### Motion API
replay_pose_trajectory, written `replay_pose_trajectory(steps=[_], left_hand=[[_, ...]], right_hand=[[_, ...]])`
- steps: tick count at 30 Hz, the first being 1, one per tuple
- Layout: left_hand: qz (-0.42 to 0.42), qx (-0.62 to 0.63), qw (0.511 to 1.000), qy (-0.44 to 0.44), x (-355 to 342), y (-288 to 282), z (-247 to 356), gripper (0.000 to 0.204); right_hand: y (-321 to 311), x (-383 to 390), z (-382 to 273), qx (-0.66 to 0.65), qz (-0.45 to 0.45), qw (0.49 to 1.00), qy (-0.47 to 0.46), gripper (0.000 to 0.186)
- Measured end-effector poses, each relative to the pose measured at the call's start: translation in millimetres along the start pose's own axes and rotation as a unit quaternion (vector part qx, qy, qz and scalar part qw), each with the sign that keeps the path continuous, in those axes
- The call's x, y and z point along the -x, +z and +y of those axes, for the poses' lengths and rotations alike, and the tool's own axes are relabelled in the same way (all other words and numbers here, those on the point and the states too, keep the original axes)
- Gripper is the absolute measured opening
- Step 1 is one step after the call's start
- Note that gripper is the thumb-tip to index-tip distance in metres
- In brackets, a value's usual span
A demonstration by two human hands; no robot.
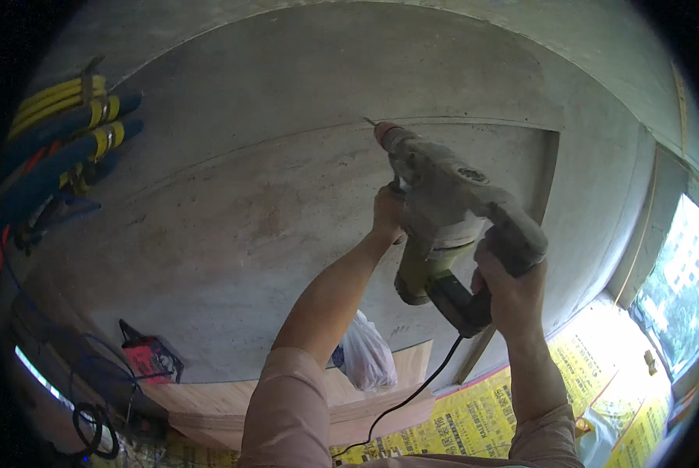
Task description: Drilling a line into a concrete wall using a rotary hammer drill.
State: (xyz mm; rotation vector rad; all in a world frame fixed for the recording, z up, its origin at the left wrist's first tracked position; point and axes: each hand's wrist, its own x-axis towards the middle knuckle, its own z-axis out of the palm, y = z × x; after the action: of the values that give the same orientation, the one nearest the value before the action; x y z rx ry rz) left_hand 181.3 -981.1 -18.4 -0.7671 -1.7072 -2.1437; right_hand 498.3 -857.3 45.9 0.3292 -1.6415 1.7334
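Both my hands hold up a dusty rotary hammer drill (441,181), tilted so its front end points up and to the left. Around its side, just behind the reddish chuck (387,134), my left hand (388,212) is closed, with some fingers hidden by the tool. Wrapped round the rear grip is my right hand (513,295). A thin drill bit (369,121) reaches to the grey concrete wall (263,210) near a long groove line; I cannot tell whether the tip touches. The black power cord (421,384) hangs from the handle's lower end.
Blue and yellow pipes (61,148) run along the left. Below are stacked wooden boards (412,366), a white plastic bag (367,355) and a red-and-black box (153,359). Yellow printed sheeting (482,413) covers floor near the bright window (677,288). A dark cable coil (96,433) lies lower left.
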Motion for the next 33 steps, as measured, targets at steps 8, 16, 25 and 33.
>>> replay_pose_trajectory(steps=[8, 16, 25, 33], left_hand=[[0.054, -0.159, 0.986, 0.016, -10.5, 2.7, -6.4, 0.030], [0.057, -0.164, 0.976, 0.130, -6.2, 3.8, -0.3, 0.025], [0.014, -0.237, 0.965, 0.113, -2.2, 38.3, 11.6, 0.025], [0.059, -0.138, 0.985, 0.080, 15.2, 43.7, 51.2, 0.026]], right_hand=[[21.4, -1.8, -22.3, 0.035, -0.016, 0.999, -0.028, 0.012], [28.7, 0.2, -28.8, 0.052, -0.032, 0.997, -0.040, 0.014], [19.8, -8.3, -28.9, 0.143, 0.017, 0.988, -0.050, 0.016], [20.5, -13.4, -16.5, 0.166, 0.059, 0.979, -0.101, 0.031]])
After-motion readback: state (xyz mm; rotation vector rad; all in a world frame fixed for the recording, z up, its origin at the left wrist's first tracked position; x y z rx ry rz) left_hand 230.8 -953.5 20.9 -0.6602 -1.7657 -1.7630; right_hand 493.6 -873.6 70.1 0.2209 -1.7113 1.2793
